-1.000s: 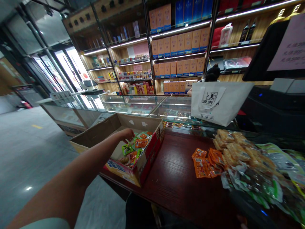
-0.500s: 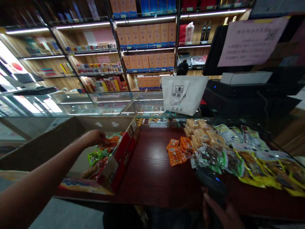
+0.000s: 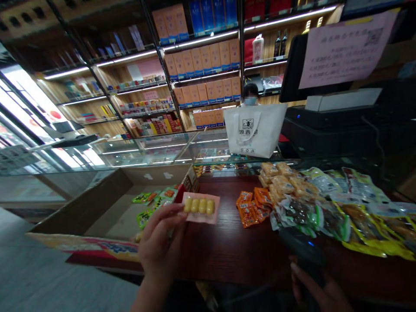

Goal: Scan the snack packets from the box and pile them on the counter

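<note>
My left hand pinches one end of a clear snack packet with several yellow, rounded pieces in a row. The packet is held up over the dark red counter, just right of the cardboard box. In my right hand, low at the right, is a black barcode scanner with a small blue light; its head points toward the snacks. Small green packets lie inside the open cardboard box. Orange packets sit in a small pile on the counter.
Right of the orange pile are tan wrapped snacks, dark snacks in clear bags and yellow-edged bags. A white tote bag stands behind on the glass case, beside a monitor. A person is behind the bag.
My left hand has come out of the box and moved right, now with the yellow snack packet in it. The scanner stays in my right hand. The view has shifted slightly.
</note>
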`<act>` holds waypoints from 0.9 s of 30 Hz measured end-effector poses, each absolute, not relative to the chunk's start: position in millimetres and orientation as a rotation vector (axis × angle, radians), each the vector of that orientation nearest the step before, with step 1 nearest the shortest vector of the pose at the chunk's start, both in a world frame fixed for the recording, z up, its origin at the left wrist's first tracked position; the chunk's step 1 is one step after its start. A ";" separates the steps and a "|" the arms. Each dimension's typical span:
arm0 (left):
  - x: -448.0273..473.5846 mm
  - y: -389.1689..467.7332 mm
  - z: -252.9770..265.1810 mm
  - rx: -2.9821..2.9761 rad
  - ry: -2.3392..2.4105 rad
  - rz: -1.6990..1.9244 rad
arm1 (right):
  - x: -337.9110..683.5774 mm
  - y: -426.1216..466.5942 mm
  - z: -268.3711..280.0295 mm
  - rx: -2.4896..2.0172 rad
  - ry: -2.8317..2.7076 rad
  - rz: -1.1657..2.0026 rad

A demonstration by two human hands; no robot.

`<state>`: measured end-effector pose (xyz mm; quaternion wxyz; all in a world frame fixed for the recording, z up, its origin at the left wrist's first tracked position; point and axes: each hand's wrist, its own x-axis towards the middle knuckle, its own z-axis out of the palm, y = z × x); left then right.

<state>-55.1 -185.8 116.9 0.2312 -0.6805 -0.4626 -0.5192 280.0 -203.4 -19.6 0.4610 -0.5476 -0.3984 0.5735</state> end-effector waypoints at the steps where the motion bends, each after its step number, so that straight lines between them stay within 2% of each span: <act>1: -41.8 -190.8 106.5 -1.891 -1.275 -1.478 | 275.8 -205.1 -13.0 -1.326 -0.988 1.430; 7: 14.6 -212.5 64.4 -2.157 -1.282 -1.568 | 240.6 -223.4 24.0 -1.215 -0.821 1.384; 11: 28.6 -220.2 58.0 -2.309 -1.253 -1.612 | 230.3 -229.3 41.0 -1.072 -0.799 1.454; 16: 31.1 -222.9 59.4 -2.473 -1.274 -1.643 | 225.1 -232.6 47.8 -1.115 -0.599 1.442; 19: 32.4 -223.2 59.7 -2.522 -1.624 -1.795 | 225.7 -233.1 46.4 -1.083 -0.645 1.447; 24: 41.5 -221.0 58.3 -1.997 -2.717 -2.529 | 228.9 -230.2 45.1 -1.050 -0.682 1.372; 27: 46.7 -218.8 58.2 -1.678 -2.907 -2.820 | 228.2 -229.1 42.8 -1.047 -0.672 1.368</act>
